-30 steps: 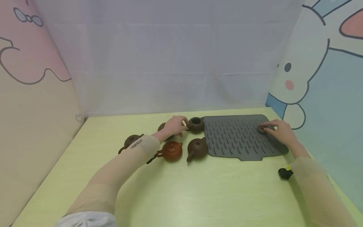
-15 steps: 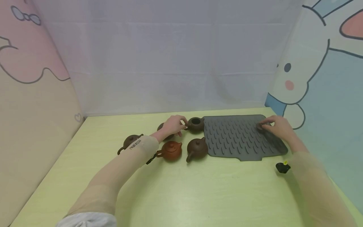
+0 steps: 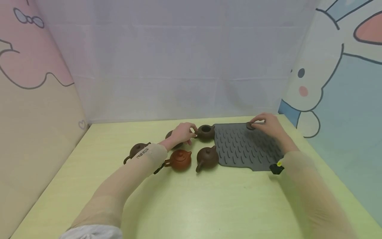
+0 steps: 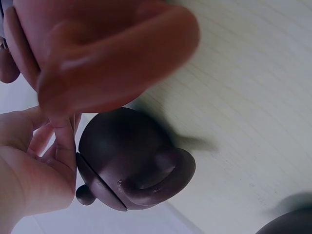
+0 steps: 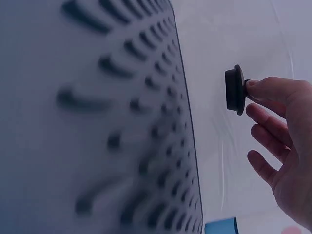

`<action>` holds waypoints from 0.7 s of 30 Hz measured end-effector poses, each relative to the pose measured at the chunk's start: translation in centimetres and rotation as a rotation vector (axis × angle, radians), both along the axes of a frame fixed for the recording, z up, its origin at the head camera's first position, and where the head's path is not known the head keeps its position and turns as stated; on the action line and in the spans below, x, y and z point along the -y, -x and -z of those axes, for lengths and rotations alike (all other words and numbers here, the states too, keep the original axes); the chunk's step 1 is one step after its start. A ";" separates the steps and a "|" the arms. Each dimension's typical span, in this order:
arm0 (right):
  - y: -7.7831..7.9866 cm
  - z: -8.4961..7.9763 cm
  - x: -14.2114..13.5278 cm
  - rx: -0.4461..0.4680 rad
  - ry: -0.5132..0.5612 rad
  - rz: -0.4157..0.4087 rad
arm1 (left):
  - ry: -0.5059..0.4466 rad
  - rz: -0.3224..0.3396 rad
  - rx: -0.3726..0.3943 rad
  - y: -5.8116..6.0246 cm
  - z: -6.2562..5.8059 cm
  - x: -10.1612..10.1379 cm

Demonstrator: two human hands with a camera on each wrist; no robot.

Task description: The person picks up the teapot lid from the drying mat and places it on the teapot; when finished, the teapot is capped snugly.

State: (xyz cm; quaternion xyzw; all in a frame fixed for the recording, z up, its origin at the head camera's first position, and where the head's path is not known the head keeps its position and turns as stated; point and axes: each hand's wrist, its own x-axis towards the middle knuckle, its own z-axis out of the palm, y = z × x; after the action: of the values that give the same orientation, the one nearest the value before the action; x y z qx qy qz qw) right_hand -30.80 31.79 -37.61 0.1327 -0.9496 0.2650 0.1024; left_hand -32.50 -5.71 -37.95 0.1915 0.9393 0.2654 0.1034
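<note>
In the head view, a brown lidless teapot (image 3: 206, 133) stands by the left edge of a grey ridged mat (image 3: 244, 149). My left hand (image 3: 182, 133) is at its handle, with thumb and finger pinching it. My right hand (image 3: 270, 126) holds a small dark teapot lid (image 3: 250, 126) over the mat's far part. The right wrist view shows this lid (image 5: 234, 91) clear of the mat, its knob between thumb and finger, the other fingers loosely spread. A dark lidded teapot (image 4: 131, 156) fills the middle of the left wrist view, beside my left hand; its lidless neighbour is hidden there.
Nearer me stand a reddish teapot (image 3: 180, 160) and a dark brown teapot (image 3: 208, 157), both lidded. Another brown teapot (image 3: 138, 149) is partly behind my left sleeve, and one more (image 3: 168, 134) behind the left hand. A white curtain (image 3: 179, 66) backs the table.
My right hand has carried the lid leftward and toward the back, from the mat's right side to its far part. The left hand stays at the lidless teapot's handle.
</note>
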 end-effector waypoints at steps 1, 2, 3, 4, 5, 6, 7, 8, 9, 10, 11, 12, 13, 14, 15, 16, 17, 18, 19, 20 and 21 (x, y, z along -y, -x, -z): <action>0.2 -0.1 0.7 0.006 0.021 -0.006 | 0.003 0.000 0.001 0.0 0.0 0.0; 0.5 -0.2 1.3 0.009 0.037 -0.014 | 0.004 0.000 0.004 0.0 0.0 0.1; 0.7 -0.3 2.0 0.010 0.052 -0.026 | 0.004 -0.001 0.006 0.0 0.0 0.1; 0.9 -0.4 2.6 0.013 0.069 -0.034 | 0.005 0.000 0.006 0.0 -0.1 0.1; 1.1 -0.6 3.3 0.013 0.085 -0.040 | 0.000 0.000 0.008 0.0 -0.1 0.1; 1.3 -0.7 3.9 0.012 0.101 -0.047 | -0.006 0.000 0.009 0.0 -0.1 0.1; 1.4 -0.8 4.5 0.011 0.112 -0.055 | -0.011 0.001 0.009 0.0 -0.1 0.1; 1.6 -0.9 5.1 0.008 0.120 -0.064 | -0.014 0.003 0.010 0.0 -0.2 0.1; 1.8 -0.9 5.6 0.008 0.132 -0.074 | -0.018 0.006 0.011 0.0 -0.2 0.1; 2.0 -0.9 6.1 0.008 0.142 -0.084 | -0.020 0.009 0.012 0.0 -0.2 0.1; 2.2 -0.9 6.6 0.007 0.149 -0.096 | -0.025 0.010 0.016 0.0 -0.2 0.1; 2.4 -0.9 7.0 0.006 0.159 -0.108 | -0.029 0.012 0.019 -0.1 -0.2 0.2; 2.6 -0.8 7.5 0.004 0.168 -0.117 | -0.033 0.014 0.021 -0.1 -0.3 0.2; 2.7 -0.7 7.9 0.004 0.180 -0.127 | -0.039 0.014 0.025 -0.1 -0.3 0.2; 2.9 -0.6 8.4 0.004 0.192 -0.137 | -0.043 0.015 0.027 -0.1 -0.3 0.2; 3.0 -0.6 8.9 0.005 0.203 -0.144 | -0.045 0.015 0.028 -0.1 -0.3 0.2; 3.2 -0.4 9.3 0.006 0.217 -0.148 | -0.048 0.016 0.030 -0.1 -0.3 0.2; 3.3 -0.4 9.8 0.006 0.228 -0.153 | -0.050 0.017 0.031 -0.1 -0.3 0.2; 3.3 -0.3 10.2 0.005 0.238 -0.160 | -0.051 0.018 0.032 -0.1 -0.3 0.2; 3.4 -0.2 10.6 0.008 0.249 -0.164 | -0.050 0.018 0.034 -0.1 -0.3 0.1; 3.4 -0.1 11.0 0.010 0.258 -0.172 | -0.049 0.018 0.036 -0.1 -0.3 0.1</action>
State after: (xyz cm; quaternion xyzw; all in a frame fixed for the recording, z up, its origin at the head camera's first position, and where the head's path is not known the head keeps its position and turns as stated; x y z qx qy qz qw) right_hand -34.22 20.75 -37.48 0.1981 -0.8933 0.3931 0.0905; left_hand -32.42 -5.81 -37.65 0.1974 0.9287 0.2910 0.1180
